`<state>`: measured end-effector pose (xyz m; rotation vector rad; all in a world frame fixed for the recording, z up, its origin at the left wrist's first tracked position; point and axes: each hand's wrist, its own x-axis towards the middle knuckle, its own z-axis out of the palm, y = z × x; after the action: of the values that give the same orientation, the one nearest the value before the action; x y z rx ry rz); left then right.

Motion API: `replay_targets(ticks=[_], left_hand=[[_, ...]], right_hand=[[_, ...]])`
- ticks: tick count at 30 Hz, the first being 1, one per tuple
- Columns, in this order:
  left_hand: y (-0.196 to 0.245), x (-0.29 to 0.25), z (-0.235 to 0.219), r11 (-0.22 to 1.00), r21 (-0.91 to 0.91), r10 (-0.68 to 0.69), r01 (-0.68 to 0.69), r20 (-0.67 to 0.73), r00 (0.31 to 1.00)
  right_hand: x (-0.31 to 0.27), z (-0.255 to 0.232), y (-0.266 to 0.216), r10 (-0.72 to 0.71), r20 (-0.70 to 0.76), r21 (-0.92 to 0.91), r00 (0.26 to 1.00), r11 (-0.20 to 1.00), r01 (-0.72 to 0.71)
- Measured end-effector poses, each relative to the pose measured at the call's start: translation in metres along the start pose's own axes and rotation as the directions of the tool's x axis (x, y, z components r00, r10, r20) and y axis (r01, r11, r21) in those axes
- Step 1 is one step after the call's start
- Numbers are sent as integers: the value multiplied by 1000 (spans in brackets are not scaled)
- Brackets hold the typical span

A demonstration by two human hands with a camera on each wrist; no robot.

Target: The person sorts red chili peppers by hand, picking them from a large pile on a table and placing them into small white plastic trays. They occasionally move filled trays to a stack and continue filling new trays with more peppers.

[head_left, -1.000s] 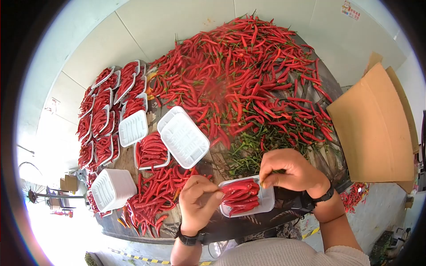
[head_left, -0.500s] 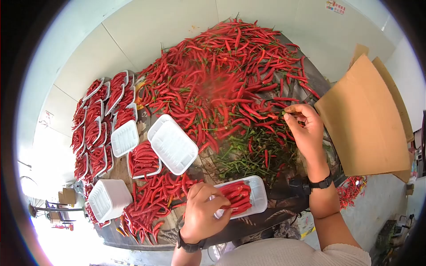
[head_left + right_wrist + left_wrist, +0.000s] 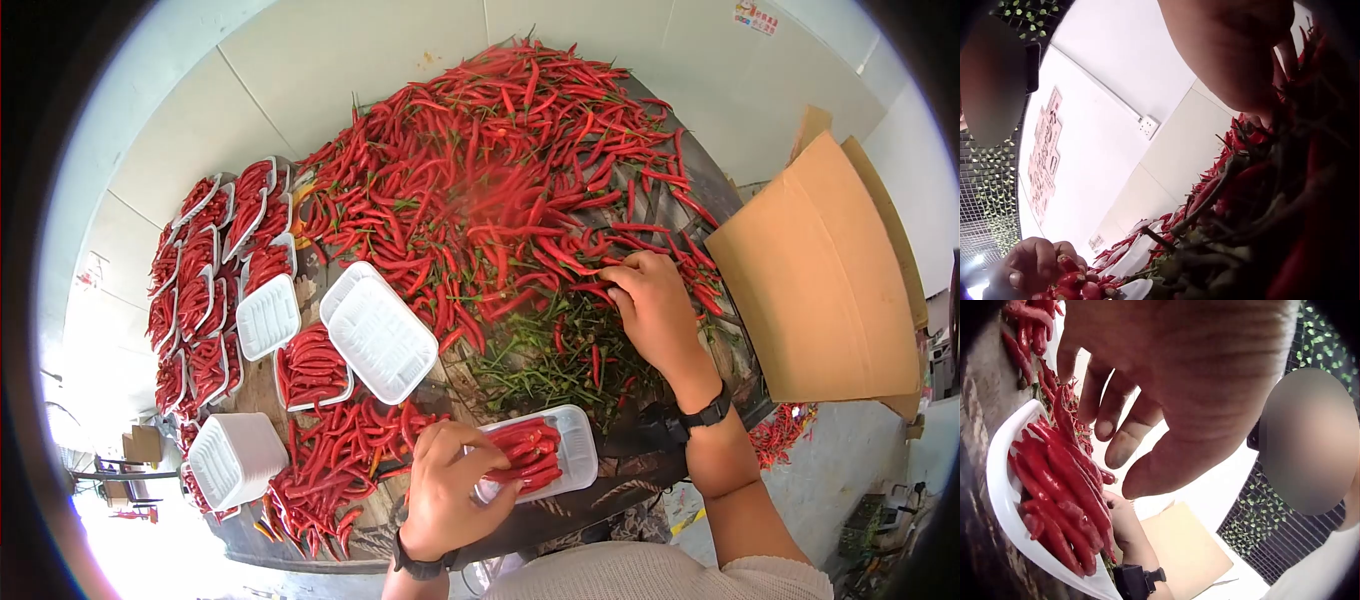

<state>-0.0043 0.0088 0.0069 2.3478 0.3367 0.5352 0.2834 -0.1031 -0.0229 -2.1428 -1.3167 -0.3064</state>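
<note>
In the head view my left hand [image 3: 450, 485] is at the near-left end of a white tray [image 3: 580, 445] partly filled with red chillies [image 3: 528, 450]. Its fingers are loosely bent in the left wrist view, thumb apart from them, over the chillies [image 3: 1063, 494]. My right hand [image 3: 655, 310] reaches to the lower right edge of a large heap of red chillies with green stems [image 3: 480, 180]. Index fingertip and thumb are right at a red chilli [image 3: 570, 262]; I cannot tell whether they pinch it.
Green stems [image 3: 560, 350] lie beyond the tray. Empty trays [image 3: 380, 340], a tray stack [image 3: 240, 460], loose chillies [image 3: 340, 470] and rows of filled trays [image 3: 205, 300] are at left. A cardboard box [image 3: 820, 280] stands at right.
My right hand has left the tray, risen to the right with a small green piece at its fingertips, then moved left and down to the heap. My left hand stays by the tray.
</note>
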Motion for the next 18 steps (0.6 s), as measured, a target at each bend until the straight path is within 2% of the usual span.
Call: replay_targets(ticks=[4, 6, 7, 9, 10, 12, 14, 17, 18], left_hand=[[-2, -2, 1, 999, -21, -25, 25, -21, 999], [-3, -2, 0, 999, -25, -41, 39, -68, 997], [-4, -3, 1, 999, -22, -49, 48, -71, 996], [-8, -4, 2, 997, -58, -49, 42, -138, 989], [-8, -5, 2, 997, -55, -53, 46, -140, 989], [-7, -5, 2, 996, -73, -68, 55, -201, 977], [-7, -5, 4, 996, -68, -69, 54, -239, 969], [-7, -4, 5, 998, -62, -33, 15, -302, 953], [-7, -4, 4, 998, -64, 2, -24, -326, 945]], right_hand=[[2, -7, -6, -16, 26, -10, 1000, 1000, 17], [6, -9, -16, -68, -102, 111, 992, 991, 79], [6, -11, -21, -72, -98, 118, 993, 989, 83], [5, -18, -31, -104, 16, 375, 994, 923, 90], [3, -20, -38, -107, 17, 380, 994, 921, 92], [-1, -21, -54, -258, 169, 604, 951, 790, 107], [-8, -19, -66, -347, 170, 600, 922, 779, 182], [-19, -16, -81, -403, 209, 698, 891, 699, 152], [-23, -16, -86, -355, 300, 782, 885, 623, -15]])
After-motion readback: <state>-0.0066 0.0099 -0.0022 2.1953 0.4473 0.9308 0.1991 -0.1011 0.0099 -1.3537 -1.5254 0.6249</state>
